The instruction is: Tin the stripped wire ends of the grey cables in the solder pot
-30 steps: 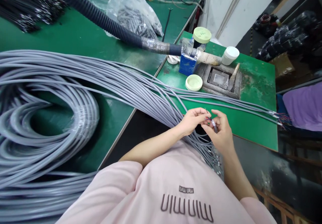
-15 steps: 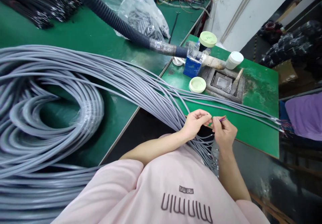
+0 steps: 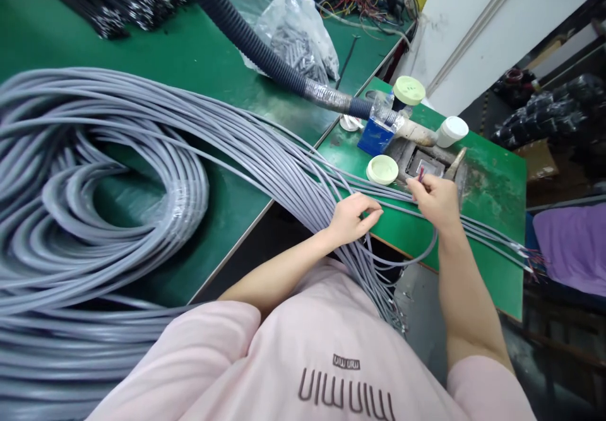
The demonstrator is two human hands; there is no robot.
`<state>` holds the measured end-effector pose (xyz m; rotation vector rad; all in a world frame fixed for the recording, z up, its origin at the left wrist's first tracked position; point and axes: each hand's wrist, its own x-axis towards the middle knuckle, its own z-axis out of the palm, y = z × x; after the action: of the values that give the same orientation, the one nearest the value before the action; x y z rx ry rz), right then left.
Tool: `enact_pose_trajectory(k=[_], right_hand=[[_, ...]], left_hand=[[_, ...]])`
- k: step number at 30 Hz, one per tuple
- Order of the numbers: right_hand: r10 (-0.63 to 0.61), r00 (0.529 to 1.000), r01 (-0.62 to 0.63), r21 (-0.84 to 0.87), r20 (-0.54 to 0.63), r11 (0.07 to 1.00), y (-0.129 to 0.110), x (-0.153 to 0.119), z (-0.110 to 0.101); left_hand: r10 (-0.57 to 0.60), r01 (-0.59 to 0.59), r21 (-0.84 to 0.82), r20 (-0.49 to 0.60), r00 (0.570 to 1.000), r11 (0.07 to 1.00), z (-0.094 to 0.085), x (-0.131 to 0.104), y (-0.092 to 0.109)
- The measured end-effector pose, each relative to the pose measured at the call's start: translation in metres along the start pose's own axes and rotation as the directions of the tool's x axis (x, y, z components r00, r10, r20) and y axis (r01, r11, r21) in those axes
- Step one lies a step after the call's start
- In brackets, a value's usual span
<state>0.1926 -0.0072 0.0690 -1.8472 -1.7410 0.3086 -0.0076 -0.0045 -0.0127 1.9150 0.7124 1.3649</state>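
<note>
My right hand [image 3: 438,201] is closed on the end of a grey cable [image 3: 428,250], with reddish-purple wires [image 3: 421,172] sticking out past the fingertips. It hovers at the near edge of a square pot [image 3: 428,166] set in a grimy frame. From this hand the cable loops down and back to the left. My left hand [image 3: 353,218] is above the cable bundle [image 3: 288,168], thumb and forefinger apart, with nothing visible between them. Below it, many cable ends [image 3: 395,320] hang in front of my shirt.
A large cable coil [image 3: 189,200] covers the left table. Near the pot are a scraper [image 3: 457,161], a pale green lid [image 3: 382,170], a white tub [image 3: 452,131], a blue box [image 3: 375,136] and a ribbed hose [image 3: 255,45]. Several finished-looking cables [image 3: 497,237] reach the right edge.
My hands have parted. The right hand has moved up and forward to the pot with the cable end, and the left has shifted slightly left and let go. The camera view has shifted a little.
</note>
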Motion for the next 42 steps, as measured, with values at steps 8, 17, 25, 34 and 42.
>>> enact_pose_trajectory(k=[8,17,25,34,42], right_hand=[[-0.002,0.979,0.103,-0.492,0.202,0.864,0.0,0.061,0.033],[0.084,0.946,0.137,-0.619,0.314,0.774,-0.009,0.076,0.045],[0.099,0.939,0.147,-0.648,0.328,0.747,-0.013,0.078,0.049],[0.078,0.98,0.057,-0.631,0.185,0.774,0.017,0.083,0.005],[0.292,0.956,-0.185,-0.709,0.031,0.681,0.083,0.081,-0.012]], left_hand=[[0.097,-0.113,0.17,0.097,0.99,0.979,0.003,-0.005,-0.004],[0.115,-0.147,0.23,0.149,0.982,0.962,0.005,-0.007,-0.009],[0.149,-0.178,0.237,0.138,0.979,0.955,0.004,-0.006,-0.007],[0.151,-0.181,0.232,0.142,0.978,0.956,0.004,-0.006,-0.007],[0.156,-0.183,0.231,0.133,0.979,0.955,0.005,-0.006,-0.006]])
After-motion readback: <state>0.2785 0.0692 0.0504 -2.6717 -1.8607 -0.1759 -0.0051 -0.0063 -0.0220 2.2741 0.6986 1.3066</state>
